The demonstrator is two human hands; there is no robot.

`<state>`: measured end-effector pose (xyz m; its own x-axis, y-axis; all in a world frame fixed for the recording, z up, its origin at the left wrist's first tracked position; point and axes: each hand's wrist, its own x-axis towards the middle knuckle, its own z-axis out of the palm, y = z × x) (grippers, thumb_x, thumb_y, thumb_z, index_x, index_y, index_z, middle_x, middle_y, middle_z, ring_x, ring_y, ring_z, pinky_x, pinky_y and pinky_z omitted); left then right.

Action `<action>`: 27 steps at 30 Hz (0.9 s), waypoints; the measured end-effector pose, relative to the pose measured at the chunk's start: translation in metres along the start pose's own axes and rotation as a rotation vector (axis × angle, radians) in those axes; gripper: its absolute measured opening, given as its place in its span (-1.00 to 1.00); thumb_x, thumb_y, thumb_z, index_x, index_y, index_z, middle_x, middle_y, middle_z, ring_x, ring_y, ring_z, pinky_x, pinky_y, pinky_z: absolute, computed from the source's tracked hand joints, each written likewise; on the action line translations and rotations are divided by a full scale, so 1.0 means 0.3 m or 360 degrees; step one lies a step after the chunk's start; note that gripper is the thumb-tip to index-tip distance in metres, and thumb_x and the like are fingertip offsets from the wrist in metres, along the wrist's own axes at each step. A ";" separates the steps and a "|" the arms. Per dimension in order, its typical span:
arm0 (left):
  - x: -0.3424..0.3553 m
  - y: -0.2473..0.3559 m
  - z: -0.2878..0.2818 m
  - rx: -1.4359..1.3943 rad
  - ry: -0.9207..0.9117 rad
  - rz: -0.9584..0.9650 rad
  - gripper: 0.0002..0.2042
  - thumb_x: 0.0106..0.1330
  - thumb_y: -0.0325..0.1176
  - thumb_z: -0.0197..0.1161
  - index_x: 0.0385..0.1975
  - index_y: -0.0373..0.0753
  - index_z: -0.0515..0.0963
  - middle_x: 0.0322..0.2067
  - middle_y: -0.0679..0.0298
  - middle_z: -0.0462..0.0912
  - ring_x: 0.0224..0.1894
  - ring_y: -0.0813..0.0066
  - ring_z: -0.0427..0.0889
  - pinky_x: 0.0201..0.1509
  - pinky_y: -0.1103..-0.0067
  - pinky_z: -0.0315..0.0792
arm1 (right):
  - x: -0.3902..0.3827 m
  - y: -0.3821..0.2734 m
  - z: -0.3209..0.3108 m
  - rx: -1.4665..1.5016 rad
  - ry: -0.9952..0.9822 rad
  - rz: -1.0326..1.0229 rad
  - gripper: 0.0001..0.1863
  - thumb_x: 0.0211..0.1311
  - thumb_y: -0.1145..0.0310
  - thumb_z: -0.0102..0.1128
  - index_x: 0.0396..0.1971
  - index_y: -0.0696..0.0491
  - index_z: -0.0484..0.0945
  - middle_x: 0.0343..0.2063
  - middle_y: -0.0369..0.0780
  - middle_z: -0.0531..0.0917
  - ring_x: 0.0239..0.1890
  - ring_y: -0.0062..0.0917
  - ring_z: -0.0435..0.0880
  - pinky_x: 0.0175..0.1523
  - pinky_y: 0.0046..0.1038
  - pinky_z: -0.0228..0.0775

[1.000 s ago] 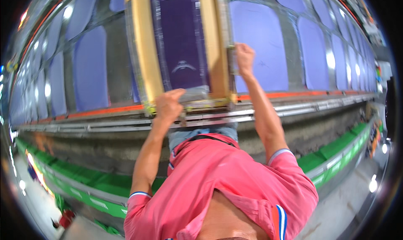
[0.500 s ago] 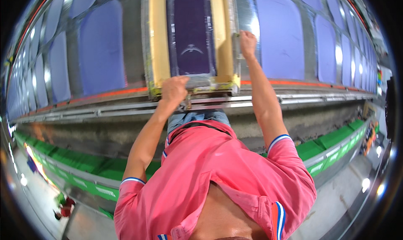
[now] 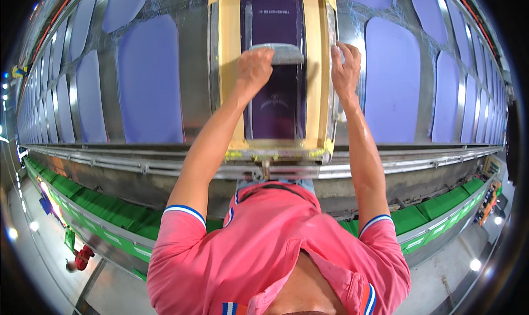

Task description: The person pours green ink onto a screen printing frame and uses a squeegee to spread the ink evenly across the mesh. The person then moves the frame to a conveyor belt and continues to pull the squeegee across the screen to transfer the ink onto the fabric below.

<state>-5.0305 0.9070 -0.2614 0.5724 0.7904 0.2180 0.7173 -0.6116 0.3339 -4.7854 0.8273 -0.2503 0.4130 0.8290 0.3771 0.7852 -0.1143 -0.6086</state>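
Observation:
A screen-printing frame (image 3: 231, 83) with yellowish borders and a dark purple mesh strip (image 3: 275, 23) lies on the metal table in front of me. My left hand (image 3: 255, 70) is closed on the left end of a grey squeegee (image 3: 289, 55), which lies crosswise over the middle of the strip. Pale lettering and a curved emblem show on the mesh. Beside the frame's right edge is my right hand (image 3: 346, 72), fingers loosely bent and apart, with nothing visible in it. Whether its thumb touches the edge, I cannot tell.
Rows of lavender rounded panels (image 3: 149, 83) lie on the table on both sides of the frame. Metal rails (image 3: 138, 165) run along its near edge. Behind me stands a long row of green bins (image 3: 99, 199). Another person (image 3: 82, 257) is far off at lower left.
My left hand has moved away from me with the squeegee, from the frame's near end to its middle. My right hand has gone from a fist to loosely parted fingers. The view has shifted.

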 end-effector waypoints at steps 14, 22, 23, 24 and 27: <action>0.833 -0.322 0.072 0.0064 -0.0274 0.0058 -0.87 0.07 -0.44 0.21 -0.50 -0.30 0.69 -0.44 -0.14 0.69 -0.28 -0.15 0.71 -0.18 0.09 0.58 | 0.829 -0.107 0.488 -0.0733 -0.1272 -0.0502 -0.81 -0.07 0.36 0.24 -0.48 0.13 0.72 -0.46 0.06 0.71 -0.35 -0.01 0.73 -0.23 -0.07 0.58; 0.242 -0.059 -0.065 0.0095 -0.0511 -0.0020 -0.80 0.06 -0.44 0.23 -0.34 -0.12 0.74 -0.43 0.06 0.73 -0.32 -0.02 0.73 -0.20 0.22 0.62 | 0.204 -0.141 0.284 -0.0331 -0.1038 -0.0668 -0.87 -0.12 0.43 0.33 -0.47 -0.06 0.68 -0.41 -0.23 0.69 -0.21 -0.26 0.70 -0.07 -0.22 0.57; 0.147 -0.013 -0.094 0.0040 -0.0585 -0.0077 -0.82 0.05 -0.46 0.24 -0.37 -0.12 0.73 -0.43 0.07 0.73 -0.31 0.00 0.73 -0.21 0.23 0.62 | 0.116 -0.171 0.221 -0.0242 -0.1027 -0.0803 -0.89 -0.16 0.43 0.33 -0.52 -0.04 0.66 -0.45 -0.21 0.67 -0.23 -0.29 0.68 -0.12 -0.26 0.55; 0.036 0.037 -0.119 -0.0012 -0.0656 -0.0136 -0.83 0.03 -0.48 0.24 -0.40 -0.13 0.71 -0.43 0.08 0.73 -0.31 0.02 0.73 -0.22 0.23 0.61 | 0.009 -0.188 0.178 -0.0154 -0.1013 -0.0829 -0.92 -0.18 0.46 0.29 -0.57 -0.01 0.63 -0.46 -0.20 0.66 -0.25 -0.32 0.65 -0.10 -0.28 0.52; -0.309 0.170 -0.153 -0.0136 -0.0655 -0.0203 -0.85 -0.01 -0.52 0.23 -0.43 -0.14 0.66 -0.40 0.12 0.72 -0.29 0.05 0.72 -0.24 0.22 0.59 | -0.310 -0.270 0.024 -0.0082 -0.1201 -0.0647 -0.94 -0.13 0.50 0.22 -0.57 0.04 0.61 -0.43 -0.18 0.61 -0.15 -0.28 0.60 0.06 -0.12 0.45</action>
<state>-5.0653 0.8042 -0.2226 0.6045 0.7691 -0.2073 0.7668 -0.4913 0.4132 -4.8907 0.7634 -0.2413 -0.3078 0.9513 -0.0174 0.8333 0.2607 -0.4874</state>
